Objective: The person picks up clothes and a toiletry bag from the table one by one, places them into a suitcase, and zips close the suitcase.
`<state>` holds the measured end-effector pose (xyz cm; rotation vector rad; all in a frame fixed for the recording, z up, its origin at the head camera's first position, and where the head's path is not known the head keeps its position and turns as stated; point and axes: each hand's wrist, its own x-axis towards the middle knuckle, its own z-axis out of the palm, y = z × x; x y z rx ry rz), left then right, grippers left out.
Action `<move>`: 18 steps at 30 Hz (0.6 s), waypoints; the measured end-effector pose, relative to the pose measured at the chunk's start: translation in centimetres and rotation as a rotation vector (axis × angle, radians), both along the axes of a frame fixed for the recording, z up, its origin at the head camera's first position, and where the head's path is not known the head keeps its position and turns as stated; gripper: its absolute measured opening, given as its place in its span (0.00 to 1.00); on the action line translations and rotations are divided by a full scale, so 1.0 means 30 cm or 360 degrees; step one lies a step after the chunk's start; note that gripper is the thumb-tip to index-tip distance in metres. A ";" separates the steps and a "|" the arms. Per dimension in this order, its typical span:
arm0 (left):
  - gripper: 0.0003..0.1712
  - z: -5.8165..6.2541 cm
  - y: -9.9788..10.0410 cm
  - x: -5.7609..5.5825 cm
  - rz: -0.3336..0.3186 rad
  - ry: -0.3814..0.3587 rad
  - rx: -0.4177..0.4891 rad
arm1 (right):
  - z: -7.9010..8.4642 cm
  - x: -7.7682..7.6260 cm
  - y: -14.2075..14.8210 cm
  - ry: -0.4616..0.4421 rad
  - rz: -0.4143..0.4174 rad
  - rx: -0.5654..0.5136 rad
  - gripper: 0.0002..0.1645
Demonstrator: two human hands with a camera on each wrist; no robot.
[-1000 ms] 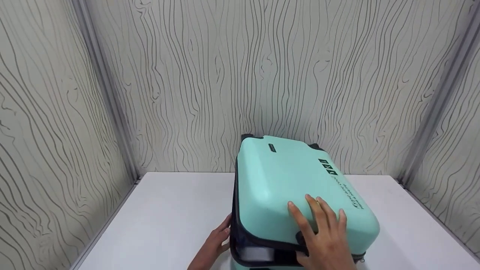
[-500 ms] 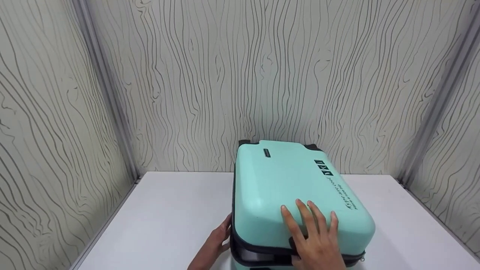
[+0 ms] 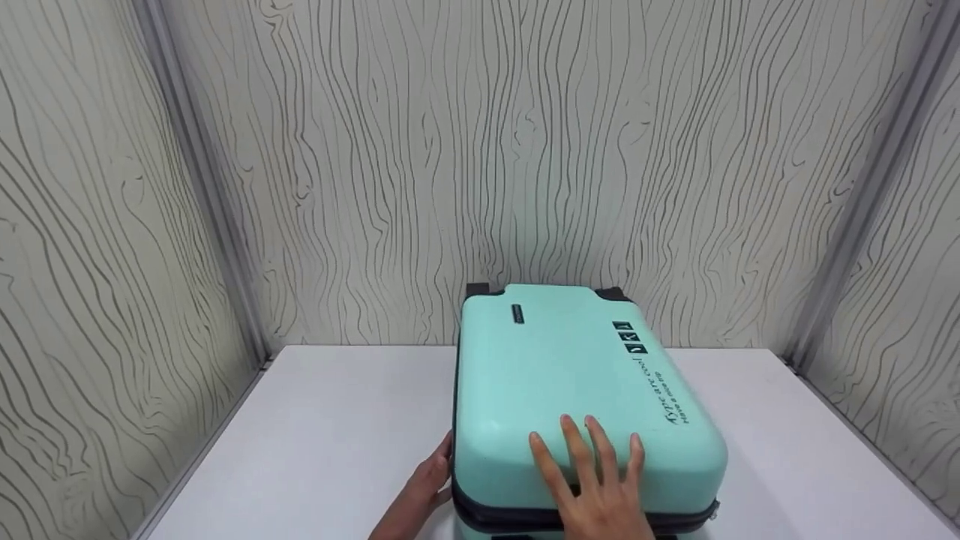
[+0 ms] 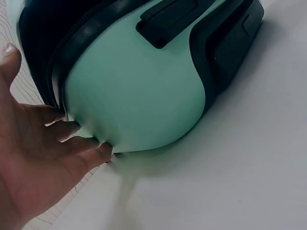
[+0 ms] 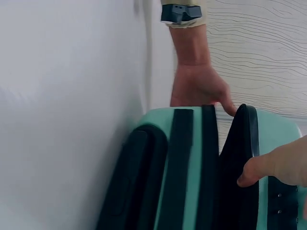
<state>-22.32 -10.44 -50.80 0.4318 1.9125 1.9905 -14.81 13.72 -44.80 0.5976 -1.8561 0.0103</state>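
A mint-green hard suitcase lies on its back, its lid [image 3: 555, 367] over the lower shell [image 4: 139, 100]. My right hand [image 3: 604, 499] holds the lid's front edge, fingers spread across the top. In the right wrist view its thumb [image 5: 266, 167] hooks over the lid's black rim, where a dark wedge-shaped gap separates lid and shell. The head view shows the rims almost meeting. At the suitcase's left side, my left hand [image 3: 426, 480] touches the lower shell with its fingertips, just below the black zip edge [image 4: 88, 43]. The inside is too dark to make out.
The suitcase stands on a white table [image 3: 345, 420]. Close behind it rises a wall [image 3: 390, 172] with a wood-line pattern, and similar panels flank the table. A zip pull [image 3: 714, 510] hangs at the suitcase's front right corner.
My right hand has lowered the suitcase lid, narrowing the front gap, and the lid has swung left into line with the shell. My left hand stays at the left side.
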 end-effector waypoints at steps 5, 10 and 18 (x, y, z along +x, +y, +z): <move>0.39 0.001 0.010 0.011 0.0000 0.0071 -0.0087 | -0.052 0.001 -0.018 0.0066 -0.0006 0.0051 0.24; 0.36 0.003 0.018 0.015 -0.0005 0.0126 -0.0068 | -0.056 0.006 -0.019 0.0029 -0.0014 0.0057 0.30; 0.29 0.013 0.033 0.039 -0.0031 0.0161 -0.0057 | -0.052 0.006 -0.019 0.0015 -0.0060 0.0047 0.32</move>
